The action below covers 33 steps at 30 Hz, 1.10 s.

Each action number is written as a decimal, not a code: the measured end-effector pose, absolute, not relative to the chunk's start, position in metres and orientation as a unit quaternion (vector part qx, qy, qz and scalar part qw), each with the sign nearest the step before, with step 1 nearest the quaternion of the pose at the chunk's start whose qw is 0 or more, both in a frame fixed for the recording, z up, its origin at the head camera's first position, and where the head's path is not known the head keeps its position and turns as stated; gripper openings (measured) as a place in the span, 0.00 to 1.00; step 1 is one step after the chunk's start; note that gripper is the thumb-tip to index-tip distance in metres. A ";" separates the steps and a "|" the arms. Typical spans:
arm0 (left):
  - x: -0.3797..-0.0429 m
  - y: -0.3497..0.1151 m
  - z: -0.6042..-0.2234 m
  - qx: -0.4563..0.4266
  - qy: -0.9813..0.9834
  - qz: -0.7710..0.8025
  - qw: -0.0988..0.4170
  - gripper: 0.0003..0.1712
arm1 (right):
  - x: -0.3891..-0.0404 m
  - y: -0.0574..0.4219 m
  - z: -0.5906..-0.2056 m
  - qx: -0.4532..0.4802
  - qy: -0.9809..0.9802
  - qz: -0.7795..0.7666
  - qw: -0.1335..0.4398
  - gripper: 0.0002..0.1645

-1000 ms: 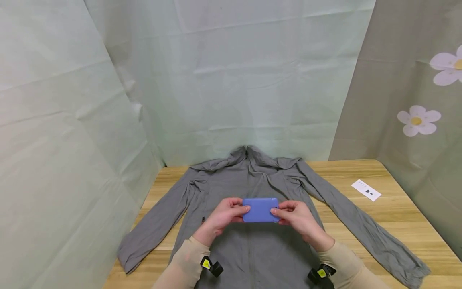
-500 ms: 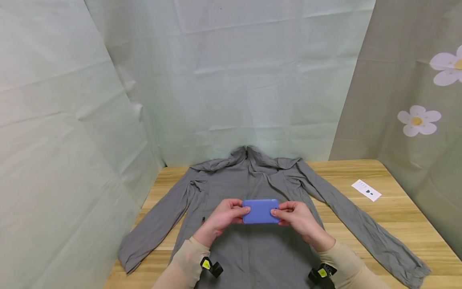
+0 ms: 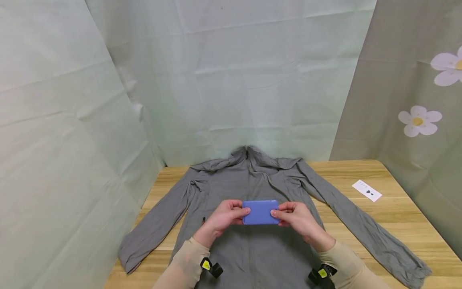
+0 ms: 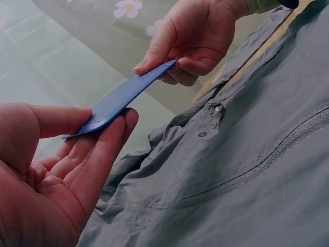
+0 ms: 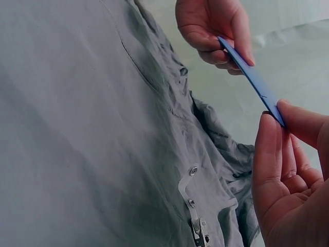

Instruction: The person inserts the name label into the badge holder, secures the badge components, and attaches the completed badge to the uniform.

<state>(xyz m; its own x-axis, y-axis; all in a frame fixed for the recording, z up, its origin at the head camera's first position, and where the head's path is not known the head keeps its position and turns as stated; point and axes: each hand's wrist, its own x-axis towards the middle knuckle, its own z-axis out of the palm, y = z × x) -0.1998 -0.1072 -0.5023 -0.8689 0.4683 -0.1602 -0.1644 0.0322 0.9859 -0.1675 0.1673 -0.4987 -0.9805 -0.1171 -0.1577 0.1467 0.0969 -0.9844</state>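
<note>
A thin, flat, blue rectangular case (image 3: 260, 212) is held level by both hands over the front of a grey jacket (image 3: 231, 249). At its left end, my left hand (image 3: 225, 216) pinches it between the thumb on top and the fingers beneath. The right hand (image 3: 296, 218) grips the other end the same way. In the left wrist view the case (image 4: 121, 98) is seen nearly edge-on, apart from the cloth. The right wrist view shows the slim edge of the case (image 5: 254, 82). Its underside is mostly hidden.
Sleeves spread wide, the jacket lies on a wooden table (image 3: 400, 224). A small white printed card (image 3: 366, 190) lies at the right, beyond the right sleeve (image 3: 364, 224). Cloth curtains (image 3: 249, 80) hang along the back and both sides. Metal snaps (image 5: 193, 171) show on the jacket.
Both hands have lowered the blue case very slightly. Their grip looks the same, and the jacket and white card have stayed put.
</note>
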 end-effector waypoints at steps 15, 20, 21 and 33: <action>-0.200 -0.108 -0.503 0.110 0.687 0.679 0.235 0.09 | -0.167 0.169 -0.499 -0.002 0.736 -0.669 0.105 0.17; -0.200 -0.108 -0.504 0.108 0.689 0.678 0.234 0.09 | -0.168 0.170 -0.500 -0.010 0.732 -0.672 0.109 0.17; -0.201 -0.108 -0.504 0.108 0.689 0.678 0.234 0.09 | -0.168 0.170 -0.500 -0.013 0.732 -0.672 0.111 0.17; -0.202 -0.111 -0.505 0.114 0.681 0.684 0.237 0.09 | -0.168 0.170 -0.500 -0.022 0.738 -0.665 0.115 0.20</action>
<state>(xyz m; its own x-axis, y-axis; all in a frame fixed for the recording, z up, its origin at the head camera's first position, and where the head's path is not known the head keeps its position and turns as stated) -0.2025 -0.1110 -0.5054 -0.8612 0.4799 -0.1671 -0.1692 0.0391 0.9848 -0.1681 0.1698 -0.5001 -0.9725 -0.1860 -0.1403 0.1203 0.1147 -0.9861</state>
